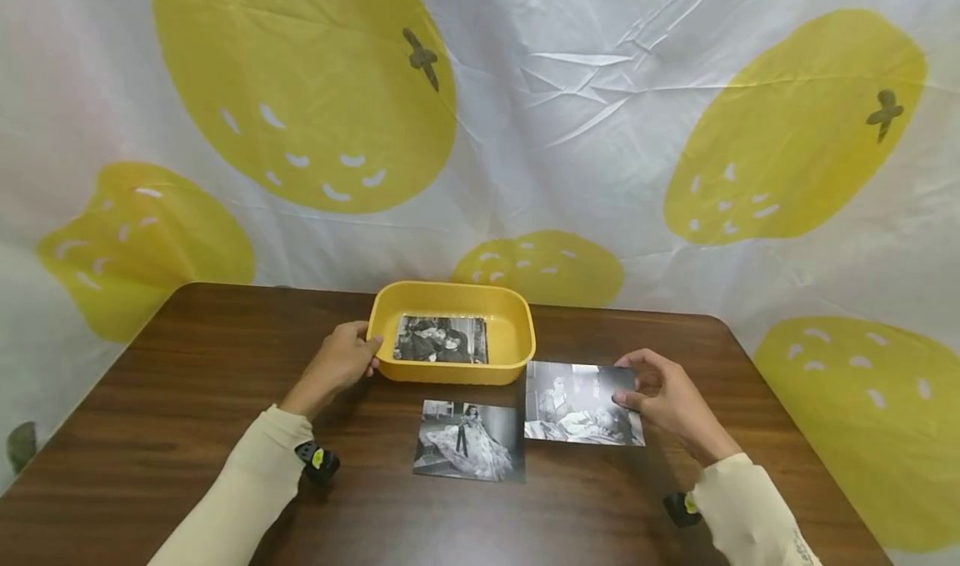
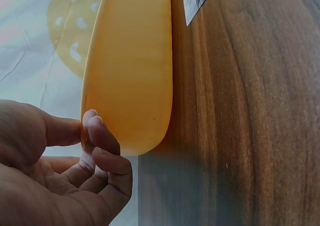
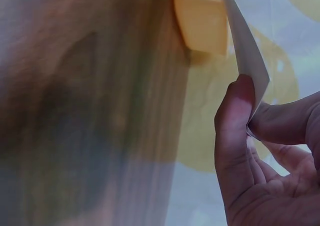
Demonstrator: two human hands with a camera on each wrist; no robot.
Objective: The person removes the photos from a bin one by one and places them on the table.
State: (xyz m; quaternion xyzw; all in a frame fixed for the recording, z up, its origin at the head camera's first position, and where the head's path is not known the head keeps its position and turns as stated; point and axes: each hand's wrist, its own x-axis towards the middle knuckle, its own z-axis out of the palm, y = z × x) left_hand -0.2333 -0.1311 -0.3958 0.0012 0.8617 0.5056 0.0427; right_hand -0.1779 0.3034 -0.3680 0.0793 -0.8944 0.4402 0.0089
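We've got a yellow tub with a black-and-white photo lying inside. Our left hand pinches its left end; our right hand pinches a second photo, raised off the table near the tub. A third photo lies flat in front.

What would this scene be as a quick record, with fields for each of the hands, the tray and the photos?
Left hand: grips the yellow tray at its left end
Right hand: pinches a raised photo
In tray: black-and-white photo
On table: flat photo in front of the tray
Backdrop: white cloth with yellow fruit shapes
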